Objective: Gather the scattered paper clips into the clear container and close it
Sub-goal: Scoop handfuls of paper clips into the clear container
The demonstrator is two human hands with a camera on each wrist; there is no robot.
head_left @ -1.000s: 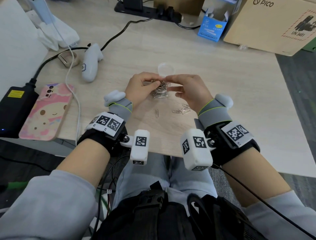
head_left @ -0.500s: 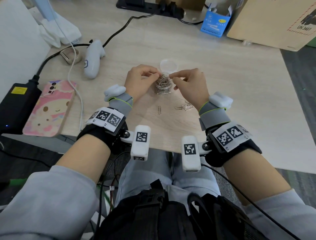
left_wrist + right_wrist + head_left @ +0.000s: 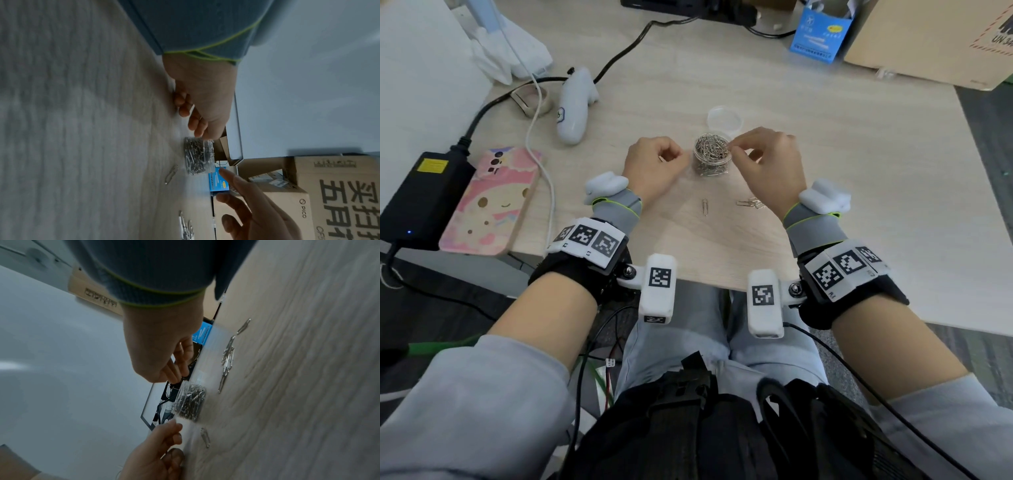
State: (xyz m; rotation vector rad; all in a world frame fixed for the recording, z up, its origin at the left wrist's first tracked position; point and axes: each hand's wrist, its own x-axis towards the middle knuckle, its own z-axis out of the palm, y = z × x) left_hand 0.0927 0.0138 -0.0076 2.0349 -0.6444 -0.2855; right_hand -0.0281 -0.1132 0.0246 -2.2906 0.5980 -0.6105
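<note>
The desk (image 3: 825, 164) is pale wood with a faint grain. On it, the clear container (image 3: 713, 156) shows a silvery mass of paper clips, and the round lid (image 3: 724, 119) is see-through. A phone case (image 3: 493, 202) is pink with a cartoon face. The power brick (image 3: 424, 195) is black with a yellow label. A small box (image 3: 820, 34) is blue, the carton (image 3: 928, 37) brown. Both wristbands are grey, edged in lime green, with black-and-white square codes.
</note>
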